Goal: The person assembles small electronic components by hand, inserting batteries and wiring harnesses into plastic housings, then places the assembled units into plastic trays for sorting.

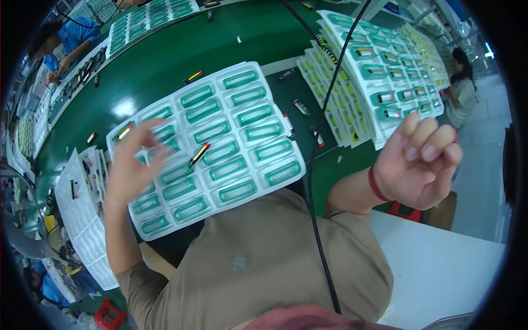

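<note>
A white plastic tray (186, 114) with rows of green-bottomed oblong pockets lies tilted in front of me, its near edge by my shirt. My left hand (132, 165) hovers over its left side, motion-blurred, thumb and fingers apart with nothing visible between them. One small black, yellow and red oblong item (199, 154) rests slantwise across the tray's middle. Another similar oblong piece (124, 132) is at the tray's left edge, partly behind my left hand. My right hand (421, 162), with a red band at its wrist, is raised off to the right; its fingers curl toward the palm and nothing shows in them.
At the right stands a stack of trays (379, 71), many pockets filled. More oblong pieces (192, 77) lie scattered on the green table (247, 41). A black cable (311, 192) hangs across the view. White sheets (82, 214) stand at left. Co-workers sit at far left and right.
</note>
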Motion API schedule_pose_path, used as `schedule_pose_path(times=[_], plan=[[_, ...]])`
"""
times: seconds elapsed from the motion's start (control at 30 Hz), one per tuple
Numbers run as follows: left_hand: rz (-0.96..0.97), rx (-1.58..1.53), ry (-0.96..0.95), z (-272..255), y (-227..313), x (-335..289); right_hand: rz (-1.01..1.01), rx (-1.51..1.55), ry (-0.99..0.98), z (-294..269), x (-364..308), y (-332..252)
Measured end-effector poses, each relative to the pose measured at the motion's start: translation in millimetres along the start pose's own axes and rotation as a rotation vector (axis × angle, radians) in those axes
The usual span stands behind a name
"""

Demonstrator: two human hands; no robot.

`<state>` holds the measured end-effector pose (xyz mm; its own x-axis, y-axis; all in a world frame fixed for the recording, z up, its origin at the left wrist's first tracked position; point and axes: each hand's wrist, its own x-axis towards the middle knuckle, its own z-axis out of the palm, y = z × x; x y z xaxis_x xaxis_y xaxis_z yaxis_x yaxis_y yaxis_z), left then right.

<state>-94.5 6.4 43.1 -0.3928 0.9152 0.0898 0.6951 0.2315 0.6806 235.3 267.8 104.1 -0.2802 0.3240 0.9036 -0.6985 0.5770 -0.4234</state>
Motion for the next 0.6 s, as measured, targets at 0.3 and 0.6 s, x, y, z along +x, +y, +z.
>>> schedule_pose_path(times=[0.3,0.6], plan=[[0.999,-0.137,-0.371,121,149,30,-0.073,0.315,0.074,13,12,-25],[0.9,-0.479,-0.064,100,218,35,-0.254,-0.344,-0.253,-20,-51,-1]])
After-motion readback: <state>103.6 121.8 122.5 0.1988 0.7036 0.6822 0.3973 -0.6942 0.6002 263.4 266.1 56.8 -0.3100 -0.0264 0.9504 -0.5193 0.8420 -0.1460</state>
